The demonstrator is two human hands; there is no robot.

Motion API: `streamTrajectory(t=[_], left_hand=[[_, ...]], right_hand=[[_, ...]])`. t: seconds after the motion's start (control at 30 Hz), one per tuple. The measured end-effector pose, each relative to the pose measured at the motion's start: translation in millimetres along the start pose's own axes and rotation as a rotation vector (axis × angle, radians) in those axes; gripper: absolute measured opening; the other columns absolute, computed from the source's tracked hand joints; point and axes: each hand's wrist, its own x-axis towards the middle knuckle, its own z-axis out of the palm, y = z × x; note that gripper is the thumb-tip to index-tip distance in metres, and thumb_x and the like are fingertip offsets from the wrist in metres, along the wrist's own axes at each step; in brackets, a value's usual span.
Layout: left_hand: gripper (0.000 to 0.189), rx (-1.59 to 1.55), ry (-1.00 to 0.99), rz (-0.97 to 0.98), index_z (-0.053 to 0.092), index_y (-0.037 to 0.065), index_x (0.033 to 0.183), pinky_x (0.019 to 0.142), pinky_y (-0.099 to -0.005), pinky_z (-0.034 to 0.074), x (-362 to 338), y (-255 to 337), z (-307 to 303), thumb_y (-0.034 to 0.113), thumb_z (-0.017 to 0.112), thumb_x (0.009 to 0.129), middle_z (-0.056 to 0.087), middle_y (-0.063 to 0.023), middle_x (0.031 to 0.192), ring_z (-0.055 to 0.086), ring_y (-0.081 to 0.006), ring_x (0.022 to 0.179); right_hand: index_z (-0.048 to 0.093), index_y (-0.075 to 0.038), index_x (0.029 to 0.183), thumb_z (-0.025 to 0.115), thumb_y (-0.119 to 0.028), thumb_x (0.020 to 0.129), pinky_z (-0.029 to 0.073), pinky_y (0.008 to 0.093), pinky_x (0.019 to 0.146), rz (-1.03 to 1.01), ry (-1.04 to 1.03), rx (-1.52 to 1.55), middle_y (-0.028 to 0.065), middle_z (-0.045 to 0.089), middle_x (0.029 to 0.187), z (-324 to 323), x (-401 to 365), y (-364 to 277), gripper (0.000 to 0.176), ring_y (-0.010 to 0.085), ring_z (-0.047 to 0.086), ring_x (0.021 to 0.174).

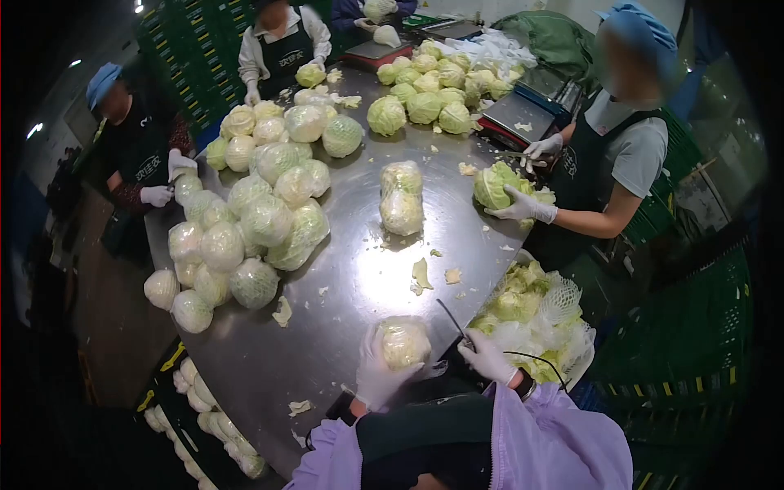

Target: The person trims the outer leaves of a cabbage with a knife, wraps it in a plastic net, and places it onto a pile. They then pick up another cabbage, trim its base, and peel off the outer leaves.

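My left hand [377,377], in a white glove, grips a wrapped cabbage [404,340] at the near edge of the steel table [351,261]. My right hand [487,356], also gloved, rests just right of that cabbage, near a dark thin cable [451,317]; I cannot tell if it holds anything. Two wrapped cabbages [401,198] sit in the middle of the table. A big pile of netted and wrapped cabbages [245,220] fills the left side.
A bin of cabbage leaves and foam nets [535,318] stands to my right. A person's gloved hand [523,206] trims a cabbage [495,184] at the right edge. Unwrapped cabbages [425,98] lie at the far end by scales [514,110]. Leaf scraps [421,273] dot the table.
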Motion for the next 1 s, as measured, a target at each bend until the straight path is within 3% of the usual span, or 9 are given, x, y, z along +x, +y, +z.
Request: streamTrajectory(t=[0.07, 0.1, 0.2, 0.37, 0.47, 0.63, 0.7, 0.9, 1.0], left_hand=[[0.091, -0.051, 0.058, -0.043, 0.038, -0.003, 0.128, 0.102, -0.044, 0.036, 12.4, 8.8, 5.4, 0.041, 0.083, 0.061, 0.037, -0.0244, 0.134, 0.04, -0.0397, 0.122], [0.091, -0.052, 0.05, -0.035, 0.038, -0.003, 0.128, 0.102, -0.044, 0.036, 18.0, 9.0, 7.9, 0.041, 0.083, 0.061, 0.037, -0.0244, 0.134, 0.04, -0.0397, 0.122], [0.084, -0.075, 0.033, -0.03, 0.04, -0.005, 0.123, 0.1, -0.0442, 0.037, 32.3, 6.3, 12.4, 0.04, 0.08, 0.064, 0.04, -0.024, 0.128, 0.041, -0.0402, 0.119], [0.08, 0.036, 0.009, -0.063, 0.042, -0.006, 0.121, 0.097, -0.0448, 0.038, 34.7, 12.3, 15.0, 0.041, 0.077, 0.066, 0.041, -0.0238, 0.124, 0.043, -0.0401, 0.114], [0.079, 0.072, 0.003, -0.042, 0.042, -0.006, 0.12, 0.095, -0.0457, 0.039, 35.3, 10.6, 17.9, 0.04, 0.076, 0.066, 0.042, -0.0236, 0.121, 0.044, -0.0403, 0.111], [0.072, 0.037, 0.013, -0.087, 0.044, -0.005, 0.116, 0.09, -0.0452, 0.042, 50.1, 9.1, 17.2, 0.039, 0.075, 0.067, 0.045, -0.0224, 0.116, 0.047, -0.0394, 0.107], [0.069, 0.016, 0.0, -0.098, 0.046, -0.004, 0.113, 0.088, -0.0448, 0.043, 60.8, 8.7, 13.4, 0.039, 0.075, 0.068, 0.046, -0.0217, 0.114, 0.048, -0.0388, 0.106], [0.063, 0.052, -0.093, -0.046, 0.047, -0.001, 0.107, 0.083, -0.0451, 0.045, 73.4, 0.3, 15.3, 0.041, 0.074, 0.068, 0.048, -0.0186, 0.105, 0.051, -0.037, 0.103], [0.06, 0.042, -0.099, -0.141, 0.048, -0.001, 0.105, 0.08, -0.0457, 0.047, 74.0, -4.4, 19.1, 0.042, 0.073, 0.07, 0.049, -0.0182, 0.103, 0.054, -0.0377, 0.097]], right_hand=[[0.05, -0.003, 0.122, 0.056, -0.019, 0.088, 0.048, 0.0412, 0.079, -0.203, 0.059, -0.15, 0.0208, 0.059, 0.103, 9.7, -1.9, -12.9, 0.038, 0.0368, 0.059, 0.095], [0.048, -0.006, 0.125, 0.053, -0.02, 0.089, 0.049, 0.0436, 0.078, -0.204, 0.035, -0.139, 0.0217, 0.059, 0.106, 11.5, -5.2, -26.1, 0.039, 0.0377, 0.059, 0.094], [0.048, -0.004, 0.126, 0.053, -0.017, 0.09, 0.051, 0.0423, 0.067, -0.19, -0.024, -0.285, 0.0196, 0.058, 0.094, 15.1, -12.2, -43.4, 0.039, 0.0357, 0.062, 0.081], [0.05, -0.003, 0.097, 0.054, -0.01, 0.083, 0.052, 0.0415, 0.054, -0.199, -0.091, -0.504, 0.017, 0.058, 0.084, 17.6, -7.1, -41.9, 0.016, 0.0333, 0.063, 0.064], [0.048, -0.003, 0.089, 0.055, -0.008, 0.08, 0.052, 0.0408, 0.055, -0.25, -0.072, -0.484, 0.0173, 0.058, 0.082, 32.3, 9.0, -28.4, 0.012, 0.0325, 0.063, 0.064], [0.048, -0.003, 0.09, 0.055, -0.009, 0.08, 0.051, 0.0396, 0.052, -0.247, 0.002, -0.599, 0.0165, 0.057, 0.08, 43.4, 38.2, -33.2, 0.013, 0.0321, 0.063, 0.061], [0.048, -0.003, 0.091, 0.054, -0.009, 0.081, 0.051, 0.0394, 0.05, -0.358, 0.007, -0.498, 0.017, 0.057, 0.079, 36.4, 34.7, -31.6, 0.013, 0.0326, 0.063, 0.06], [0.048, -0.003, 0.09, 0.053, -0.008, 0.082, 0.052, 0.0383, 0.051, -0.224, -0.152, -0.65, 0.0182, 0.059, 0.078, 14.2, 24.9, -36.8, 0.011, 0.0311, 0.064, 0.059], [0.05, -0.003, 0.089, 0.053, -0.009, 0.082, 0.052, 0.039, 0.051, -0.223, -0.118, -0.652, 0.0194, 0.061, 0.077, 33.8, 50.1, -24.7, 0.009, 0.0324, 0.064, 0.058]])
